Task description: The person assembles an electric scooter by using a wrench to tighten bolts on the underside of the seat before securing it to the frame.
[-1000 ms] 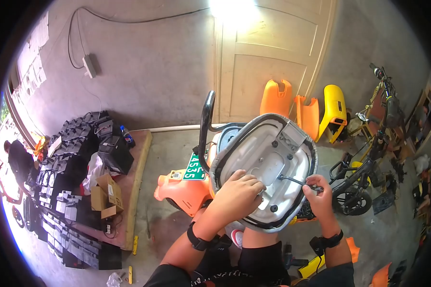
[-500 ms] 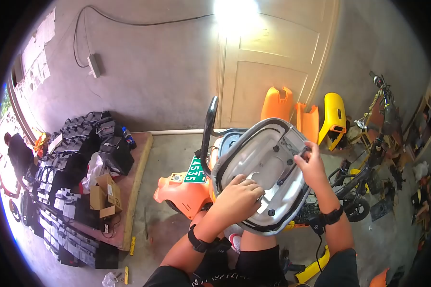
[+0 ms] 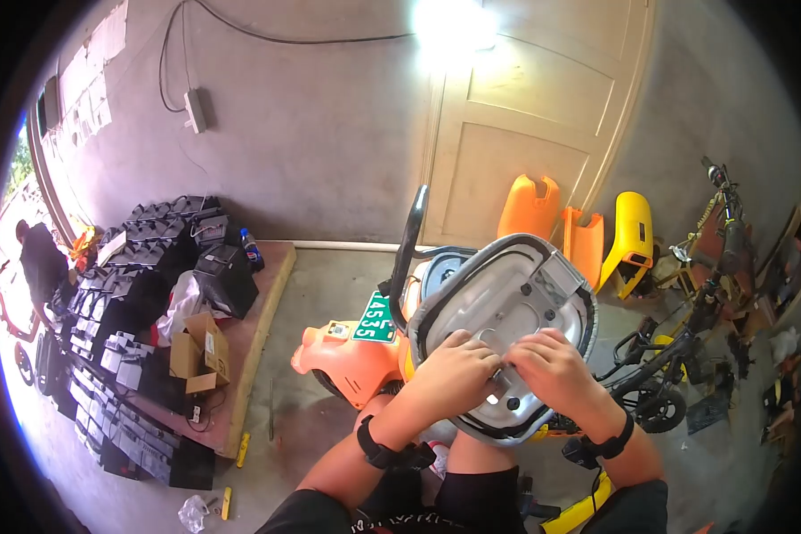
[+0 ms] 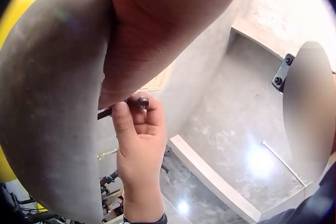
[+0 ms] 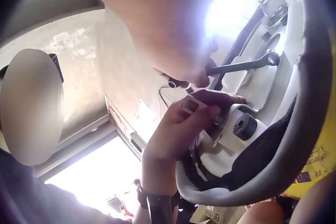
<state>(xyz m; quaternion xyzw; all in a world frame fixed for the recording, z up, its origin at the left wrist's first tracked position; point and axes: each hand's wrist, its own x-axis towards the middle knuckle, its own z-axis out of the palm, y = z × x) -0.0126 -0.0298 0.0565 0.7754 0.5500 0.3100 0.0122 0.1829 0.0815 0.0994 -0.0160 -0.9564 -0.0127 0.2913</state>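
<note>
An upturned scooter seat [image 3: 458,307] with a pale, ribbed underside tilts toward me in the head view. My right hand [image 3: 552,365] grips a wrench [image 5: 241,67]. One wrench end sits at a fastener on the seat's underside in the right wrist view, while its ring end shows by the fingers in the left wrist view. Close beside it, my left hand [image 3: 458,378] lies over the underside. Its thumb and fingers pinch a small light metal bracket [image 5: 193,104], partly hidden by the hand. A black rubber foot [image 5: 245,127] stands near those fingers.
The orange scooter [image 3: 351,356] with a green plate [image 3: 376,318] is behind the seat. Black batteries [image 3: 151,294] and an open carton [image 3: 200,351] stand on a low platform to the left. Orange and yellow panels [image 3: 632,236] lean at the back; a stripped bike frame stands right.
My right hand swung the wrench up along the seat's right side, then came back in toward the middle, beside the left hand. The left hand stayed over the underside.
</note>
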